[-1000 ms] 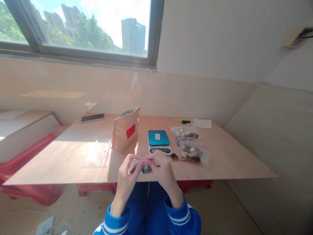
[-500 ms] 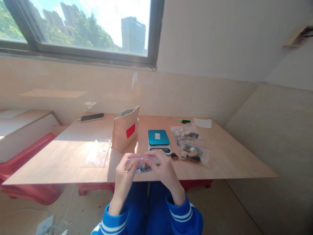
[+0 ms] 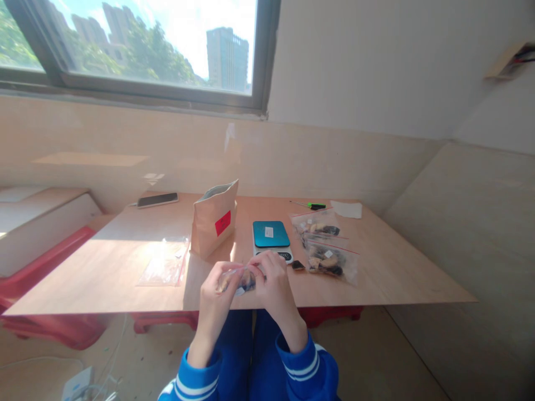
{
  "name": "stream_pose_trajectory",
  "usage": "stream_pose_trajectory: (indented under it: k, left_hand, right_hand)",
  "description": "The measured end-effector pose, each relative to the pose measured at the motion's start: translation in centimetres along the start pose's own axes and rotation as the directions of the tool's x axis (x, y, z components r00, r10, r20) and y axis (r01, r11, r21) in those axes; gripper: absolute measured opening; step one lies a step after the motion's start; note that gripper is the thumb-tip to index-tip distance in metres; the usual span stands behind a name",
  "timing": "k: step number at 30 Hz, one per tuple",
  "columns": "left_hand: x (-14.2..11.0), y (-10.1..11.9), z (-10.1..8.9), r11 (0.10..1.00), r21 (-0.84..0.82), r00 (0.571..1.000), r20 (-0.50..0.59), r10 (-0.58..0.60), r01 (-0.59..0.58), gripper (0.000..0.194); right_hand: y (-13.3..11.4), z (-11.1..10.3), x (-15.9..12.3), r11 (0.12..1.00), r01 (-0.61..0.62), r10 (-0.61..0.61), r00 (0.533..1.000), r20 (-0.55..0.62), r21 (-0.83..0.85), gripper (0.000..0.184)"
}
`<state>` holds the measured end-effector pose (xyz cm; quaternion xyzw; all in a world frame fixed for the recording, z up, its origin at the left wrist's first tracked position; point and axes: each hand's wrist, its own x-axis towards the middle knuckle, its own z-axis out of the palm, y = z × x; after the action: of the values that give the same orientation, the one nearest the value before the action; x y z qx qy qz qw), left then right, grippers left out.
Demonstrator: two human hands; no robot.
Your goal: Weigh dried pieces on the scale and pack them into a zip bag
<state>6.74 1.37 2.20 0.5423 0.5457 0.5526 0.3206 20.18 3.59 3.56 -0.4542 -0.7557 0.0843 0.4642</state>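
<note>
Left hand (image 3: 214, 287) and right hand (image 3: 275, 287) are pinching a bag (image 3: 246, 283) by its top, fingers closed, apparently steadying it over the near side of the table (image 3: 384, 273). Scale (image 3: 271, 236) and pouch (image 3: 214, 221) are standing beyond, seemingly for easy reach.

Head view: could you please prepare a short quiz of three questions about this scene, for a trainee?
1. True or false: the kraft pouch stands to the left of the digital scale.
2. What do the left hand and the right hand hold between them? A) phone B) clear zip bag C) screwdriver
3. Fill in the colour: the label on the pouch is ____.

Key: 1. True. 2. B. 3. Red.
</note>
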Motion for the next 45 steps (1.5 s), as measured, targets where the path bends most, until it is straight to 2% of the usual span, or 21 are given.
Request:
stream_pose_trajectory:
  k: [5,11,15,21,30,33,39,45]
  left_hand:
    - [0.0,-0.1,0.1,0.999,0.022,0.999,-0.011,0.041,-0.040,0.022]
    - [0.2,-0.3,-0.1,0.999,-0.029,0.999,-0.031,0.017,-0.018,0.021]
    - [0.3,-0.6,-0.2,0.998,-0.057,1.000,-0.018,0.003,-0.004,0.021]
    - [0.3,-0.6,-0.2,0.998,-0.063,1.000,0.001,-0.019,0.019,0.022]
    - [0.1,0.3,0.0,0.999,-0.029,0.999,-0.029,-0.040,0.039,0.026]
    - [0.0,0.4,0.2,1.000,0.019,0.998,-0.055,-0.014,0.015,0.025]
    - [-0.2,0.2,0.6,0.982,0.157,0.982,-0.143,0.124,-0.102,0.020]
    - [-0.1,-0.1,-0.5,0.995,0.091,0.993,-0.115,0.037,-0.027,0.024]
  right_hand:
    - [-0.7,0.5,-0.2,0.998,-0.033,0.032,0.999,-0.010,-0.049,0.013]
    - [-0.7,-0.6,0.3,0.993,-0.052,0.043,0.996,0.081,0.108,0.007]
    - [-0.3,-1.0,0.5,0.989,-0.041,0.030,0.997,0.075,0.144,0.008]
    - [-0.1,-0.6,0.4,0.997,-0.015,0.010,0.998,0.065,0.074,0.009]
    - [-0.5,0.4,-0.1,0.999,0.027,-0.028,0.999,-0.030,-0.044,0.016]
    - [-0.6,0.9,-0.1,0.995,0.023,-0.027,0.999,-0.045,-0.094,0.017]
    - [-0.5,1.6,0.0,0.992,0.041,-0.050,0.996,-0.072,-0.120,0.016]
    - [0.7,0.7,0.2,0.997,0.074,-0.074,0.994,0.080,0.014,0.008]
